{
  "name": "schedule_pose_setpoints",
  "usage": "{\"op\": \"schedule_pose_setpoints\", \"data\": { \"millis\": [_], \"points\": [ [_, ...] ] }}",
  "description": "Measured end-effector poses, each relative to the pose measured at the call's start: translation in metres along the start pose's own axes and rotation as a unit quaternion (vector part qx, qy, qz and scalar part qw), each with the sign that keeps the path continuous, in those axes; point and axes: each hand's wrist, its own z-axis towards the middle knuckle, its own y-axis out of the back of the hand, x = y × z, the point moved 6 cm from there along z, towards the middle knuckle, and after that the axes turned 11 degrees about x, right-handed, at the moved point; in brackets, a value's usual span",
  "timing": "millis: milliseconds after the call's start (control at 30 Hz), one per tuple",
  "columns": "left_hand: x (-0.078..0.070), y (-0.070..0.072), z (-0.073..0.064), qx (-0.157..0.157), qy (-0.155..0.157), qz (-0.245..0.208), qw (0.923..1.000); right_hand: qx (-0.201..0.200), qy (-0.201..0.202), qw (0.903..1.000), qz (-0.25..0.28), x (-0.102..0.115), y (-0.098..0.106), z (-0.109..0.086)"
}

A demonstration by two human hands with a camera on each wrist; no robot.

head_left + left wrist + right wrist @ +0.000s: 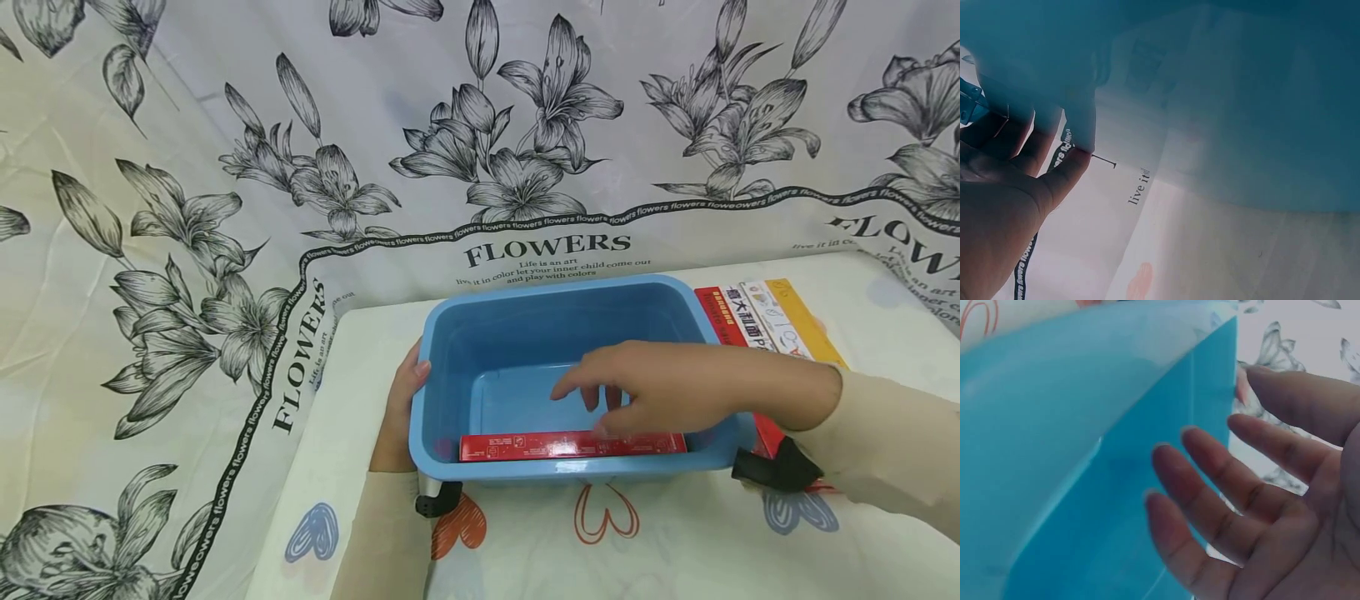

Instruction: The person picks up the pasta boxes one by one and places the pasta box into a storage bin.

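A blue plastic tub [517, 304] stands on the table, its rim tilted slightly in the head view. My left hand [401, 408] holds it at the left side, thumb at the rim. In the left wrist view the left hand's fingers [1044, 134] lie along the outer wall. A slim red box [540, 447] lies lengthwise inside the tub, along its near wall. My right hand [637, 392] hovers over the tub above this box, and its thumb overlaps the box's top edge. The right wrist view shows the right hand's fingers [1200, 494] spread and loosely bent, holding nothing.
Right of the tub, flat printed packages [772, 321] in red, white and yellow lie on the table, partly hidden by the right forearm. A light tablecloth with heart prints [607, 517] covers the table. Flower-printed fabric [525, 125] hangs behind and at the left.
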Motion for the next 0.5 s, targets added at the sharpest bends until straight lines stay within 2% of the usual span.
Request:
{"op": "schedule_pose_setpoints", "data": {
  "millis": [167, 500],
  "points": [
    [0.000, -0.001, 0.000, 0.002, 0.005, 0.005, 1.0000, -0.032, 0.038, 0.9987, 0.006, 0.003, 0.006, -0.008],
    [-0.002, -0.001, 0.000, -0.004, 0.009, 0.011, 0.9999, -0.084, 0.079, 0.9932, 0.016, 0.000, 0.012, -0.019]
  ]
}}
